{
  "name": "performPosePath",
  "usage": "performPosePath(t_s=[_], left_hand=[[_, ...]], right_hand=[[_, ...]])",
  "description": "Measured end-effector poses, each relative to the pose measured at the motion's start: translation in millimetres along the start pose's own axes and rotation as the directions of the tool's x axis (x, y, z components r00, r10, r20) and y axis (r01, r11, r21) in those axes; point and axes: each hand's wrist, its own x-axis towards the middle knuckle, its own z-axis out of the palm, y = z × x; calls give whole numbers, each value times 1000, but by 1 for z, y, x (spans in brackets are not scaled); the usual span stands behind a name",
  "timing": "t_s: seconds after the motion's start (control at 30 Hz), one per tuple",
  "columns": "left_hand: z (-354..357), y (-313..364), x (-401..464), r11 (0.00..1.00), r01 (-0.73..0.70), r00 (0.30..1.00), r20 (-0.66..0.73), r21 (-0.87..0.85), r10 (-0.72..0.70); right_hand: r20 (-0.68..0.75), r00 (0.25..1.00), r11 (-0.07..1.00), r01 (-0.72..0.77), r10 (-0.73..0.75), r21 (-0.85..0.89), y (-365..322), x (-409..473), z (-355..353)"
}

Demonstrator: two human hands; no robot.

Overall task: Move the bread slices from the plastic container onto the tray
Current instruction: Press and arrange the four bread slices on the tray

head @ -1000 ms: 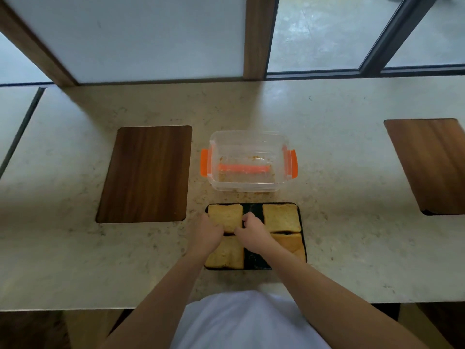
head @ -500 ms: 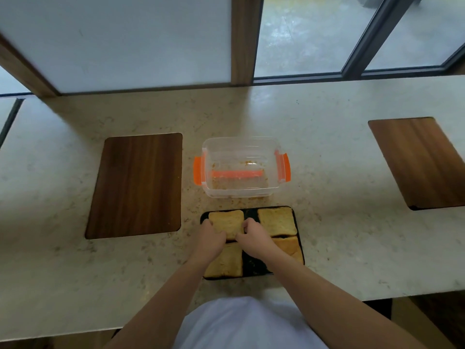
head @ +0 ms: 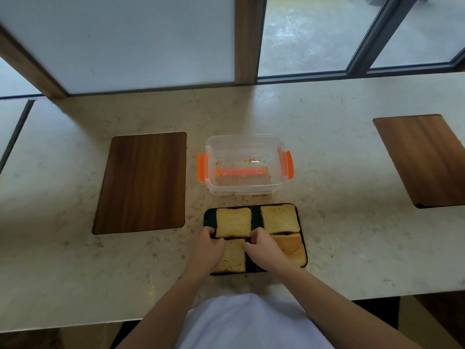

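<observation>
A black tray (head: 256, 214) lies on the counter just in front of me with four toasted bread slices on it. The far-left slice (head: 233, 221) lies flat; my left hand (head: 206, 250) and my right hand (head: 261, 248) curl their fingertips on its two near corners. Both hands partly cover the near-left slice (head: 235, 259). The far-right slice (head: 279, 219) and the near-right slice (head: 289, 248) lie untouched. Behind the tray stands the clear plastic container (head: 245, 187) with orange clips, holding only crumbs and an orange strip.
A dark wooden board (head: 143, 182) lies left of the container and another board (head: 422, 159) lies at the far right. Crumbs are scattered between container and tray. Windows and a wooden post run along the counter's back edge.
Both hands have drawn back slightly toward me along the far-left slice, so more of it shows. The camera view has shifted a little; the other slices and the container have not moved.
</observation>
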Motion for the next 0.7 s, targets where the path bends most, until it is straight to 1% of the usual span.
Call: performPosePath(t_s=[0.13, 0.3, 0.5, 0.7], left_hand=[[-2, -20, -14, 999, 19, 1000, -2, -49, -20], [5, -25, -23, 999, 23, 1000, 22, -31, -22], [3, -23, -23, 997, 67, 997, 34, -41, -65], [10, -21, -26, 997, 72, 994, 82, -40, -68]], right_hand=[[49, 999, 999, -22, 21, 28, 6, -9, 10], [94, 994, 997, -61, 57, 36, 8, -13, 17], [112, 992, 998, -55, 50, 44, 8, -16, 20], [117, 989, 995, -94, 90, 32, 12, -17, 12]])
